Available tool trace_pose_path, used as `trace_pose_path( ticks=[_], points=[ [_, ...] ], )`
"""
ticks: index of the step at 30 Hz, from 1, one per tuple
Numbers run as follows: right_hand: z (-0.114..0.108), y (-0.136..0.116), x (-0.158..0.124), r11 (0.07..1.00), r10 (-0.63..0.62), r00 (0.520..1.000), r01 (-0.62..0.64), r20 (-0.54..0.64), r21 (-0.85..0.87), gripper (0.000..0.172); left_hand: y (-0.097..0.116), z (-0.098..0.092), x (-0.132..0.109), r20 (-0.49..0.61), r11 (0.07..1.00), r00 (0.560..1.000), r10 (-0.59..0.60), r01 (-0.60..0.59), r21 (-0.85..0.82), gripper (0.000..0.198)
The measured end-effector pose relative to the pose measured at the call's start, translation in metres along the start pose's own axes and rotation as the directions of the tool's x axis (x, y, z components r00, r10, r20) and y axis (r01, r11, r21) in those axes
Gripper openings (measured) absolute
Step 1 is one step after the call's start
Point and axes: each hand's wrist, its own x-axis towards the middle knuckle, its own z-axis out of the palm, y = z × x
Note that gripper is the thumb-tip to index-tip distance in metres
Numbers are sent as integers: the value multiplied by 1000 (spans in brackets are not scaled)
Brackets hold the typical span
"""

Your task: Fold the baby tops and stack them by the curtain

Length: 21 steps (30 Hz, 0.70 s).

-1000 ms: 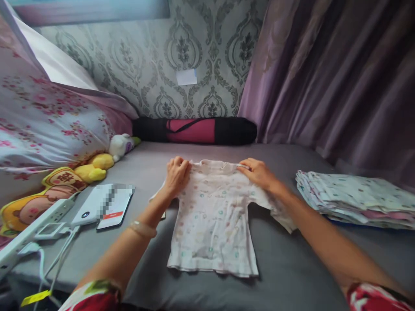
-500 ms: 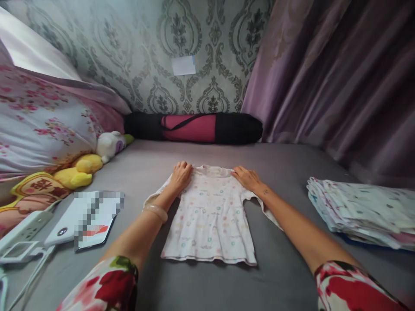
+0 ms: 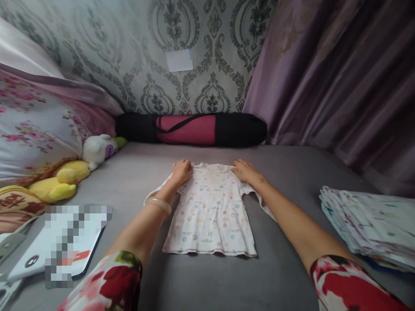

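Note:
A small white long-sleeved shirt [image 3: 210, 211] with a pale coloured print lies spread on the grey bed sheet [image 3: 207, 285], its collar toward the wall and its hem toward me. My left hand [image 3: 181, 171], below a light bangle on the wrist, is closed on the shirt's left shoulder. At the opposite shoulder my right hand [image 3: 244, 170] pinches the cloth beside the collar. Both forearms pass over the sleeves and partly hide them.
A stack of folded printed clothes [image 3: 372, 224] lies at the right. To the left are a partly blurred white device [image 3: 35, 255], a power strip [image 3: 11, 246], plush toys [image 3: 58, 185] and a flowered pillow [image 3: 29, 134]. A black and red roll bag [image 3: 191, 129] lies along the wall.
The view has shifted a little, so the side objects sit farther out. Both hands stay on the shirt's shoulders, and the shirt lies almost the same, its hem slightly higher in view.

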Motion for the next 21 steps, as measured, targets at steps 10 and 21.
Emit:
trace_pose_path(
  ticks=[10, 21],
  points=[
    [18, -39, 12, 993, 28, 995, -17, -95, 117, 33, 24, 1, 9, 37, 986, 999, 9, -2, -166, 29],
    [42, -42, 10, 994, 99, 960, -81, -263, 80, 38, 26, 12, -2, -40, 997, 999, -37, 34, -66, 29]
  ],
)
